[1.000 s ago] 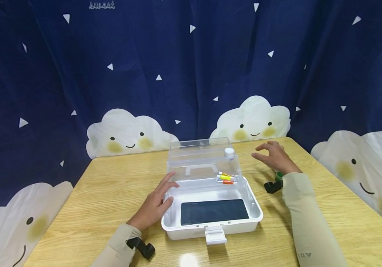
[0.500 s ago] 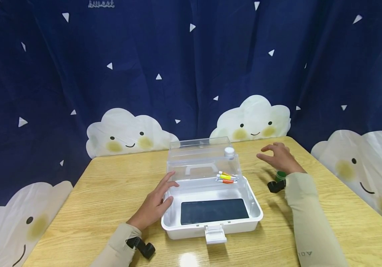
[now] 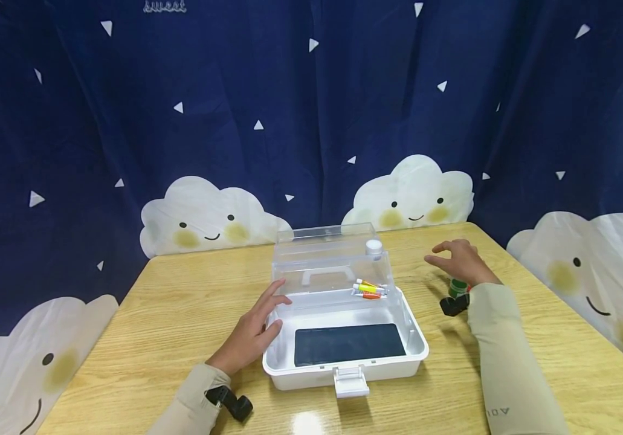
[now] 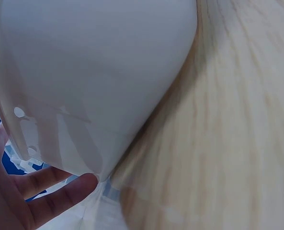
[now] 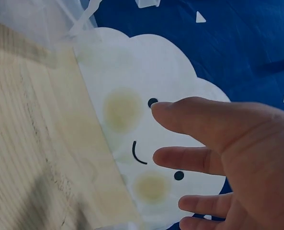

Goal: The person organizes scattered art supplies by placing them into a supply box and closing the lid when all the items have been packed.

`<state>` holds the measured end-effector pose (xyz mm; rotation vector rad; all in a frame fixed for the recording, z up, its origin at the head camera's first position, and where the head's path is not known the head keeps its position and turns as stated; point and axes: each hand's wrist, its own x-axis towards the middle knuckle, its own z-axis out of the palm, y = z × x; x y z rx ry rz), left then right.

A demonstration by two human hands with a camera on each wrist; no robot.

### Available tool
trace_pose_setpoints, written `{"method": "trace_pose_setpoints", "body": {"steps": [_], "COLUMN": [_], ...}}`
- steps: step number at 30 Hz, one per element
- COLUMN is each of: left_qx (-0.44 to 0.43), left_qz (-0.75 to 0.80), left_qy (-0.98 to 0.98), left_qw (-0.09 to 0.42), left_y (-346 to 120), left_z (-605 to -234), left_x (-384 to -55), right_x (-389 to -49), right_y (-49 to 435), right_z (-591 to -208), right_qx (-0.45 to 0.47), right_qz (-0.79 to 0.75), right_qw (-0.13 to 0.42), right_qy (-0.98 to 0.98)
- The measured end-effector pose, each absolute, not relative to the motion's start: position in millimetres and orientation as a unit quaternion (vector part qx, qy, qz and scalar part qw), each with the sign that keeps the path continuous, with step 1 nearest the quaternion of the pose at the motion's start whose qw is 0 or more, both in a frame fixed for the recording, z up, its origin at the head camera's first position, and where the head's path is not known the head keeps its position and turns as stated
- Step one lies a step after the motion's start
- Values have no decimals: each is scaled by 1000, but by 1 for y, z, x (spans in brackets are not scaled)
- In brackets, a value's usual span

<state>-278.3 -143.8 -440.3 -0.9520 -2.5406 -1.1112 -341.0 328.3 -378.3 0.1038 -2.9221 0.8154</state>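
Note:
A white plastic box [image 3: 344, 377] with a raised clear lid [image 3: 324, 235] stands on the table. Inside it lies a dark flat rectangle [image 3: 349, 345]. Small yellow and orange tubes [image 3: 368, 289] and a white round cap [image 3: 373, 247] show at the lid's right side. My left hand [image 3: 251, 332] rests at the box's left rim, fingers spread; in the left wrist view its fingertips [image 4: 86, 184] lie against the box wall. Over the right of the table hovers my right hand [image 3: 459, 261], holding nothing, thumb and fingers apart. A green jar [image 3: 457, 288] sits partly hidden under its wrist.
A bit of red shows beside the green jar. The box's white latch [image 3: 351, 382] hangs down at the front. Behind the wooden table [image 3: 191, 290] hangs a dark blue curtain [image 3: 235, 90] with smiling white clouds.
My right hand has drifted right and slightly down, away from the lid, exposing more of the green jar. My left hand and the box have stayed put.

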Motion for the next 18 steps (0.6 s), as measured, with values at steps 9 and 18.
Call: {"method": "trace_pose_setpoints", "body": {"steps": [9, 18], "left_qx": [-326, -326], "left_qz": [-379, -376], "left_qy": [-860, -860], "left_qw": [106, 109], "left_y": [-144, -144], "left_z": [-441, -441], "left_x": [-278, -279], "right_x": [-345, -343], "right_y": [336, 343], "right_z": [-393, -395], "right_qx": [19, 14], "right_qz": [263, 278], "right_qw": [30, 28], "right_qy": [-964, -960]}}
